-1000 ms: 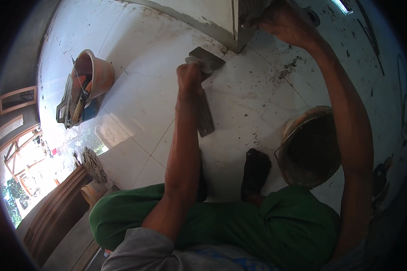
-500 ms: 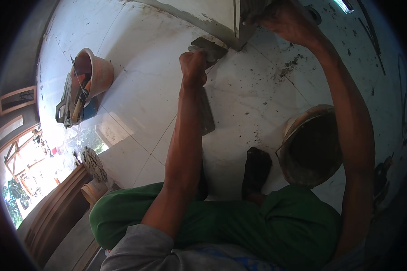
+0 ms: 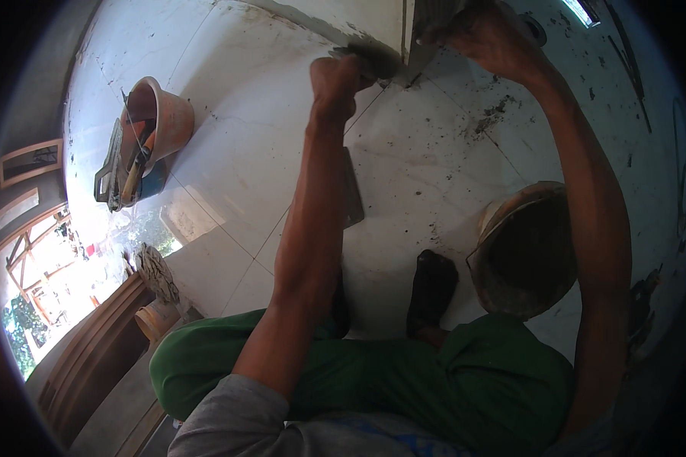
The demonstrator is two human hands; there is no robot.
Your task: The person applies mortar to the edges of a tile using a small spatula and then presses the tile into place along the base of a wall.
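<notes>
My left hand is closed round a trowel, its dark flat blade up against the foot of a pale wall corner. Wet-looking grey mortar smears the wall's lower edge there. On the corner's other side my right hand is raised at the top of the view, fingers curled together near the wall face. What it grips is dark and cannot be made out. Below my right forearm stands a mortar-stained bucket, its inside dark. A flat grey bar lies on the floor, partly behind my left forearm.
Left on the tiled floor, an orange-pink bucket holds tools, with a grey float beside it. Wooden frames and a crumpled cloth are at lower left. Mortar crumbs dot the floor. A dark round object is at upper right.
My left hand has moved up and slightly right, bringing the trowel from the floor by the corner up against the wall's foot. My right hand has shifted slightly right.
</notes>
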